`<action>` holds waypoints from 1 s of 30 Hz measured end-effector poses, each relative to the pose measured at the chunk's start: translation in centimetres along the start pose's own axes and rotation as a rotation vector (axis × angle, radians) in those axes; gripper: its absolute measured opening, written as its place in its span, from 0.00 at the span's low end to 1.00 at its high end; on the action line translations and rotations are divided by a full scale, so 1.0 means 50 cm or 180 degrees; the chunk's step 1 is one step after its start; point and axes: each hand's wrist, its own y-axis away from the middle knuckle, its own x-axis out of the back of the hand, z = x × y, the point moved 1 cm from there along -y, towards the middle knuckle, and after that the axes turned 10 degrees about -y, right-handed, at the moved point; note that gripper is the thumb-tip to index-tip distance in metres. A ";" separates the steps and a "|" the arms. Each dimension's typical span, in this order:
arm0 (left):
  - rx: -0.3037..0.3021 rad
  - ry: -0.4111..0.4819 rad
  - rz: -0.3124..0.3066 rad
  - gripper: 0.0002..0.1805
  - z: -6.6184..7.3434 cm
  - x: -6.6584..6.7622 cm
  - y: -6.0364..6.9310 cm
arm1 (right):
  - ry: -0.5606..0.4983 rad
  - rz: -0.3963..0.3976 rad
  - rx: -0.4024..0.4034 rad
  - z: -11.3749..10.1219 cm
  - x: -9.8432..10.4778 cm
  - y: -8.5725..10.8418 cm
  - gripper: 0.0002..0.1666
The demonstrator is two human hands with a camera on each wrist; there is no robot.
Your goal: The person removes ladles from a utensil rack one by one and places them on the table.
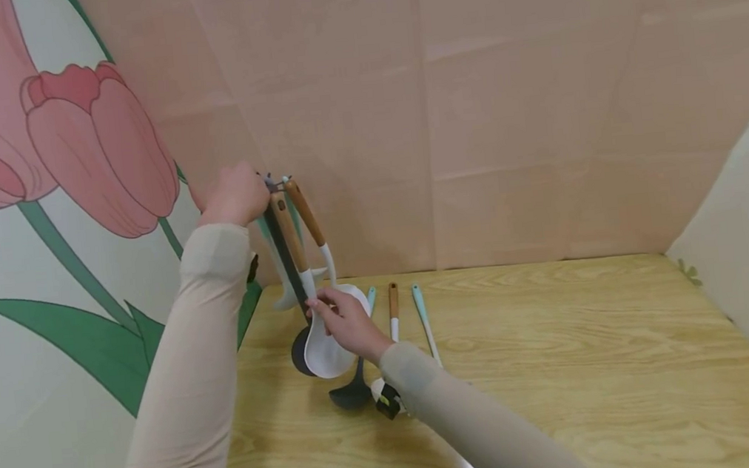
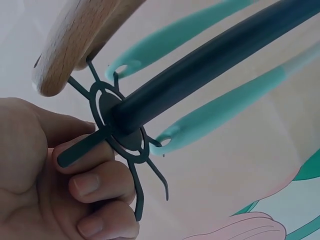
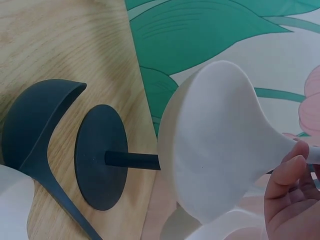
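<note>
A dark utensil rack (image 2: 125, 140) with a ring of hooks stands at the back left, on a round base (image 3: 100, 160). My left hand (image 1: 233, 194) is at its top, fingers curled against the hook ring. A white ladle (image 1: 325, 353) with a wooden handle (image 1: 290, 234) hangs from the rack. My right hand (image 1: 350, 324) pinches the ladle's neck just above the bowl, as the right wrist view shows. Another wooden-handled utensil (image 1: 307, 214) and two teal-handled ones (image 2: 220, 107) hang around the dark pole (image 2: 210, 65).
On the wood-grain table (image 1: 557, 337) lie a dark ladle (image 3: 40, 130), a wooden-handled utensil (image 1: 394, 303) and a teal-handled one (image 1: 420, 308), partly hidden by my right arm. A tulip-patterned wall (image 1: 92, 140) stands close on the left, a pinkish wall (image 1: 507, 140) behind.
</note>
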 end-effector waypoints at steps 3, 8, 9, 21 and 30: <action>-0.0008 -0.0076 0.0006 0.15 0.002 -0.001 0.000 | 0.0018 0.0011 0.0008 0.000 0.002 0.001 0.16; -0.0008 -0.0177 0.0053 0.17 0.002 -0.006 -0.003 | 0.0103 -0.0017 0.0030 -0.002 0.006 0.005 0.16; -0.0006 -0.0189 0.0064 0.17 0.001 -0.007 -0.004 | 0.0103 -0.0029 0.0041 -0.003 0.007 0.006 0.16; 0.0002 -0.0254 0.0126 0.14 0.008 -0.018 -0.007 | 0.0155 -0.0060 0.0111 -0.008 0.018 0.015 0.17; -0.0026 -0.0306 0.0178 0.14 0.008 -0.023 -0.007 | 0.0158 -0.0045 0.0210 -0.011 0.021 0.021 0.17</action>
